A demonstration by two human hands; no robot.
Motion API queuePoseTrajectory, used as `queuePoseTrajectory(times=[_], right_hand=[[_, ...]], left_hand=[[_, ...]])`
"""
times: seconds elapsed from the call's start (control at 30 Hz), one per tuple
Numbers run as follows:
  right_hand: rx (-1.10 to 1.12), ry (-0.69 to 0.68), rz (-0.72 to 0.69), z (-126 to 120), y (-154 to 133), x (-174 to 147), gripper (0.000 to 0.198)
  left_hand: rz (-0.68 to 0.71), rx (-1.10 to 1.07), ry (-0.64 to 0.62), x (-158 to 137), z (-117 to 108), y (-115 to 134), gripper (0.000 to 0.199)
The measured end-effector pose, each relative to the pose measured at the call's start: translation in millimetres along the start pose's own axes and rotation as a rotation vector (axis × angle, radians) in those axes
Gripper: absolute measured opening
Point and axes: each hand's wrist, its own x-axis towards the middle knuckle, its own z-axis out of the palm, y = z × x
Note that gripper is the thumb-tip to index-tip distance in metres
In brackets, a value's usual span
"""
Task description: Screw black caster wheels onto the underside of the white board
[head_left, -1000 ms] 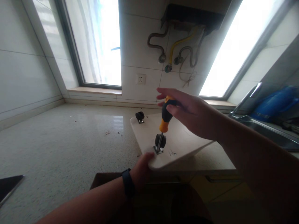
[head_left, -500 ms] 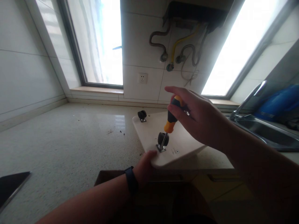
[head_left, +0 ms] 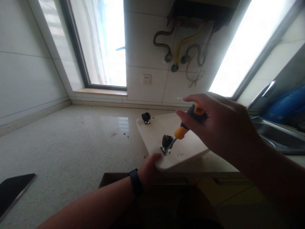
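My right hand (head_left: 214, 117) is closed round the handle of a yellow and black screwdriver (head_left: 182, 130), which leans to the right. Its tip reaches the metal plate of a black caster wheel (head_left: 167, 141) near the front corner of a white board (head_left: 190, 144). With its thumb on top of that corner, my left hand (head_left: 150, 167) grips the board's edge; its other fingers are hidden underneath. A second black caster (head_left: 146, 117) stands at the board's far left corner.
The board lies on a speckled countertop (head_left: 83, 143), with a few small dark screws (head_left: 126, 135) to its left. To the right are a steel sink (head_left: 283, 135) and a faucet (head_left: 264, 92). Pipes (head_left: 163, 38) and a socket (head_left: 146, 79) are on the tiled wall.
The screwdriver has tipped over to the right, from nearly upright to a clear slant, as my right hand moved right. My left hand stays on the board's corner.
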Motion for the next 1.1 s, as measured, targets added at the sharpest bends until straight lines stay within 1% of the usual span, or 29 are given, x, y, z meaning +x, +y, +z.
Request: queuePoseTrajectory(times=[0.07,0.2,0.23,0.27,0.37,0.43,0.5,0.57,0.6,0.63,0.67,0.73,0.8,0.87,0.93,1.0,1.07,1.1], right_hand=[[0.084,-0.065,0.027,0.6,4.8,2.1,0.046],[0.555,-0.279,0.105,5.7,20.4,13.0,0.064],[0.634,-0.313,0.127,7.4,23.3,16.4,0.064],[0.662,-0.333,0.149,9.0,25.2,19.6,0.062],[0.548,-0.315,0.197,14.0,24.9,26.6,0.051],[0.422,-0.255,0.219,17.0,21.5,28.3,0.043],[0.289,-0.187,0.229,19.2,18.0,28.6,0.041],[0.212,-0.163,0.222,20.3,16.0,29.0,0.037],[0.229,-0.175,0.214,20.5,15.8,29.4,0.033],[0.289,-0.201,0.21,20.5,16.3,30.1,0.029],[0.383,-0.235,0.212,20.4,17.2,30.8,0.03],[0.592,-0.306,0.224,20.1,19.4,32.2,0.041],[0.681,-0.34,0.226,20.0,20.6,32.9,0.045],[0.618,-0.311,0.199,20.4,19.7,32.3,0.048],[0.501,-0.246,0.163,21.3,16.9,30.6,0.049],[0.412,-0.186,0.144,23.0,14.0,28.2,0.047],[0.405,-0.155,0.142,25.6,12.5,26.2,0.039],[0.465,-0.167,0.144,26.9,12.4,25.5,0.035]], left_hand=[[0.01,0.011,0.007,0.0,1.0,0.7,0.04],[0.005,0.021,-0.014,-1.0,2.5,3.0,0.039],[0.002,0.02,-0.018,-1.3,2.5,3.6,0.039],[-0.001,0.017,-0.021,-1.7,2.4,4.1,0.039],[-0.024,0.002,-0.024,-2.5,1.9,4.6,0.041],[-0.028,-0.006,-0.012,-3.0,1.8,4.1,0.04],[-0.016,-0.003,-0.003,-3.4,2.0,3.6,0.04],[0.003,0.012,-0.017,-3.7,2.2,3.2,0.039],[0.01,0.021,-0.029,-3.7,2.0,3.1,0.04],[0.014,0.026,-0.039,-3.4,1.5,2.9,0.04],[0.017,0.028,-0.045,-3.0,0.8,2.7,0.04],[0.019,0.026,-0.045,-1.6,-1.3,2.0,0.041],[0.014,0.023,-0.038,-0.2,-3.3,1.2,0.042],[0.008,0.021,-0.036,0.7,-4.0,0.7,0.043],[0.005,0.017,-0.044,0.6,-3.4,0.7,0.042],[0.003,0.007,-0.051,-0.1,-2.1,1.1,0.042],[0.003,-0.008,-0.042,-1.0,-1.2,1.7,0.042],[-0.006,-0.012,-0.036,-1.4,-1.0,2.1,0.042]])
